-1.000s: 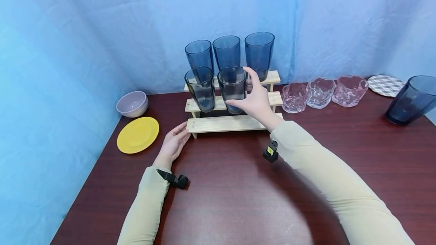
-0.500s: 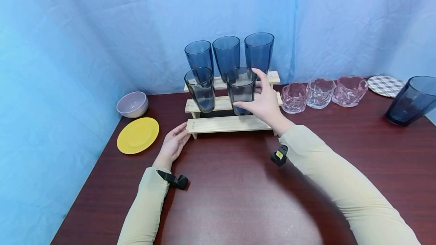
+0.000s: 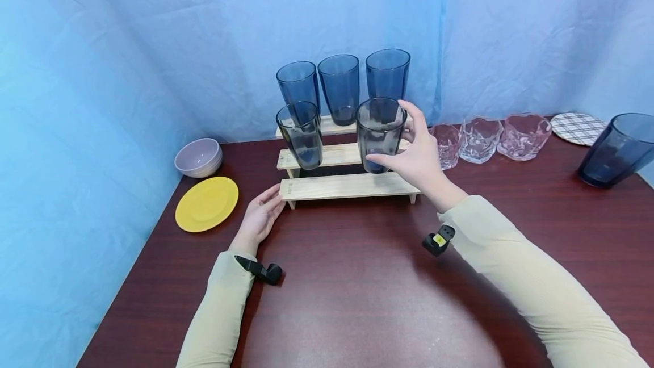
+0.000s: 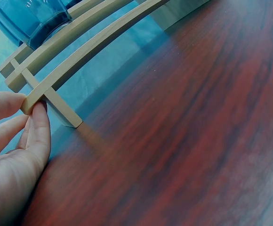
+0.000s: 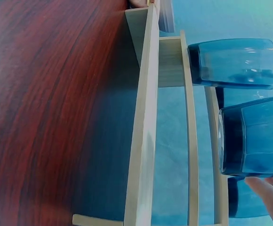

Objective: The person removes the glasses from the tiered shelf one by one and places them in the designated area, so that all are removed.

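The right hand (image 3: 423, 158) holds a dark glass (image 3: 375, 138) between its thumb and fingers, over the middle board (image 3: 339, 154) of the wooden rack (image 3: 327, 188). The left hand (image 3: 259, 217) pinches the lowest board (image 3: 357, 185); near these fingers is a dark mark (image 3: 289, 187), too small for reading.

The right hand (image 3: 421, 158) holds 1 tall, smoky blue-grey glass (image 3: 379, 132), rim up, clear above the middle shelf (image 3: 342, 155), near its right end. The pale wooden rack (image 3: 352, 186) has 3 stepped shelves and stands near the worktop (image 3: 332, 277)'s back edge. The left hand (image 3: 258, 219) pinches the front shelf's left end. 4 similar glasses (image 3: 339, 84) stand upright: 3 on the top shelf, 1 at the middle shelf's left end.
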A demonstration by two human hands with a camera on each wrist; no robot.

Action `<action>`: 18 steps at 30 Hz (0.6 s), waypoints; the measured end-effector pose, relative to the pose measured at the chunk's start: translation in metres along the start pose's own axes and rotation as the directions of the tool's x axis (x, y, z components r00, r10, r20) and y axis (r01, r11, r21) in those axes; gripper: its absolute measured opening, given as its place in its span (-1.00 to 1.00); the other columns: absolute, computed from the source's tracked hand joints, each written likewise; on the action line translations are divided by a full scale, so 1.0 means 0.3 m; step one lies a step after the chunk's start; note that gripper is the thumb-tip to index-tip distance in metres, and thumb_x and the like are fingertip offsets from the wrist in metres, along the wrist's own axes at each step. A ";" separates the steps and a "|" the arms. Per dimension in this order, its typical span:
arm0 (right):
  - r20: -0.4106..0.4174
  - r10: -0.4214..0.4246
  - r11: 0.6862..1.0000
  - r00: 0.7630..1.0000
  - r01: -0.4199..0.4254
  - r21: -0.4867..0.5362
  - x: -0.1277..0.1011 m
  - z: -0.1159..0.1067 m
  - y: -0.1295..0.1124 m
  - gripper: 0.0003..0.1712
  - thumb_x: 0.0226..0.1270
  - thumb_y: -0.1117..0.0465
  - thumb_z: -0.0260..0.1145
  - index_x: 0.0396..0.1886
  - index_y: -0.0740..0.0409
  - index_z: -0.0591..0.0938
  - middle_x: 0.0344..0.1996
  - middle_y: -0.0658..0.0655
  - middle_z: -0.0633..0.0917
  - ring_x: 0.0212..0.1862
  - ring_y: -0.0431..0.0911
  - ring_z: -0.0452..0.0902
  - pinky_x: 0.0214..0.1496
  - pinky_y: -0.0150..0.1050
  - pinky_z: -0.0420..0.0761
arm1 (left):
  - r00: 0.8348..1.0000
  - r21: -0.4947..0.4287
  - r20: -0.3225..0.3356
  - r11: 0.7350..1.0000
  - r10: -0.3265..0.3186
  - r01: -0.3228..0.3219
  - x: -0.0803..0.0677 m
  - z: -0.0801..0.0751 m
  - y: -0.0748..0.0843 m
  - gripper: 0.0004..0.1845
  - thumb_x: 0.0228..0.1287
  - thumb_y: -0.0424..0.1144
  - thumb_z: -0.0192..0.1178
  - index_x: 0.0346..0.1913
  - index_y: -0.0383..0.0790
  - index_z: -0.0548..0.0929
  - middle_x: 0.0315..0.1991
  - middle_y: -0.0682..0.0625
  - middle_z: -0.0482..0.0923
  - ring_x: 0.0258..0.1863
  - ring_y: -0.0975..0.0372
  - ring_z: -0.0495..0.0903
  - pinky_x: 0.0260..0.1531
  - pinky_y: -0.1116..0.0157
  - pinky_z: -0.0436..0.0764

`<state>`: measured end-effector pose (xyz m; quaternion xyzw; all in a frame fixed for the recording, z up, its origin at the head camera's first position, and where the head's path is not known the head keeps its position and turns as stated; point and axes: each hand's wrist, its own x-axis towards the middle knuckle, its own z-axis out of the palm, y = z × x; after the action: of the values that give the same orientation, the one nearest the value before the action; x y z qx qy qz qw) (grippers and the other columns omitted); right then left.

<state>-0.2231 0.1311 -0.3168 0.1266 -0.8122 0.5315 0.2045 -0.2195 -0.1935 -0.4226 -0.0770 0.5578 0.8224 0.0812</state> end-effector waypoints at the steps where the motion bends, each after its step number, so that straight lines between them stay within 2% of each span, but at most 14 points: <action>1: 0.002 -0.005 1.000 1.000 0.005 0.008 -0.005 -0.005 0.001 0.19 -0.24 0.25 0.63 0.40 -0.19 0.15 0.07 0.26 0.58 0.09 0.12 0.54 0.14 0.00 0.51 | 1.000 0.000 -0.001 1.000 -0.001 0.001 0.000 0.000 0.000 -0.45 0.42 -0.52 -0.15 0.44 -0.39 0.10 0.42 -0.23 0.08 -0.13 0.44 0.55 -0.08 0.53 0.52; 5: 0.003 -0.012 1.000 1.000 0.012 0.027 -0.025 -0.026 0.008 0.20 -0.24 0.28 0.63 0.41 -0.17 0.15 0.04 0.26 0.59 0.08 0.11 0.55 0.05 -0.03 0.57 | 1.000 -0.005 -0.006 1.000 -0.001 0.001 0.001 -0.001 -0.003 -0.46 0.42 -0.52 -0.15 0.43 -0.39 0.11 0.41 -0.22 0.09 -0.15 0.44 0.55 -0.11 0.53 0.52; 11: -0.006 -0.004 0.998 1.000 0.005 0.057 -0.060 -0.055 0.015 0.22 -0.25 0.31 0.63 0.42 -0.21 0.15 0.01 0.19 0.56 0.06 -0.02 0.55 -0.17 -0.47 0.59 | 1.000 -0.013 -0.012 1.000 -0.001 0.001 0.000 -0.002 -0.002 -0.46 0.41 -0.52 -0.13 0.43 -0.39 0.12 0.40 -0.22 0.11 -0.15 0.43 0.55 -0.10 0.52 0.52; 13: -0.016 0.003 0.998 1.000 -0.002 0.068 -0.072 -0.064 0.019 0.23 -0.26 0.33 0.63 0.42 -0.21 0.15 0.02 0.18 0.55 0.01 -0.13 0.55 -0.23 -0.54 0.56 | 1.000 -0.006 -0.009 1.000 -0.005 0.005 -0.001 -0.004 0.000 -0.45 0.41 -0.51 -0.13 0.43 -0.38 0.12 0.41 -0.21 0.11 -0.12 0.43 0.55 -0.01 0.50 0.51; 18: -0.037 0.018 0.998 0.999 -0.016 0.068 -0.098 -0.093 0.037 0.24 -0.27 0.36 0.63 0.42 -0.20 0.16 0.02 0.18 0.55 -0.09 -0.38 0.50 -0.23 -0.56 0.55 | 1.000 0.019 -0.002 1.000 -0.012 0.012 0.001 -0.004 0.002 -0.46 0.42 -0.48 -0.11 0.43 -0.36 0.13 0.43 -0.19 0.11 -0.07 0.42 0.53 0.23 0.36 0.38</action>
<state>-0.1964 0.1609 -0.3298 0.1166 -0.7907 0.5629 0.2106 -0.2199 -0.1947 -0.4226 -0.0804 0.5653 0.8164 0.0865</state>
